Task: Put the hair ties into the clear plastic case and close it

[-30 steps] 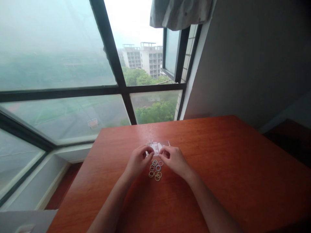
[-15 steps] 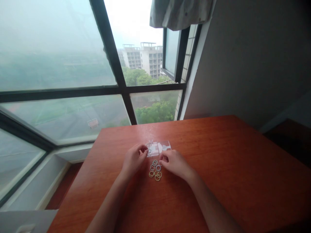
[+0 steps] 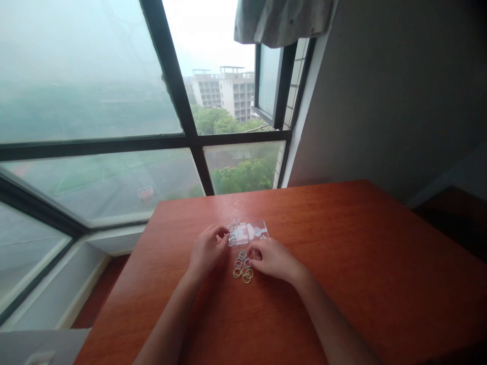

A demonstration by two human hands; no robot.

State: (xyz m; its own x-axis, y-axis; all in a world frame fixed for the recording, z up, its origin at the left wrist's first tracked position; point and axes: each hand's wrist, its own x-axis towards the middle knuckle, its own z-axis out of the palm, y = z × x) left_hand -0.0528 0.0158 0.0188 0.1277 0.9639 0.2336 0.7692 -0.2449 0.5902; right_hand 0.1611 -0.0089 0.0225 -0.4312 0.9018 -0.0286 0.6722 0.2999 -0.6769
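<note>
A clear plastic box (image 3: 242, 240) with its lid (image 3: 262, 226) folded out to the right lies on the table, with a few rings in its left part. My left hand (image 3: 209, 249) is closed at the box's left edge, thumb and forefinger pinched on it. In front of the box is a small heap of rings; the yellowish ones (image 3: 247, 279) are nearest me and greyish ones (image 3: 242, 255) farther off. My right hand (image 3: 271, 257) curls over the heap's right side, its thumb and forefinger on a pale grey ring (image 3: 247, 263). Its other fingers are partly hidden.
The reddish-brown wooden table (image 3: 361, 263) spreads widely to the right. Beyond its far edge is a dark-framed window (image 3: 196, 139), with one pane swung outward. A grey curtain (image 3: 281, 23) hangs above, and a plain wall (image 3: 373, 101) rises at the right.
My right hand has shifted slightly left and down onto the pale grey ring. My left hand and the box's left end have moved a little to the left.
</note>
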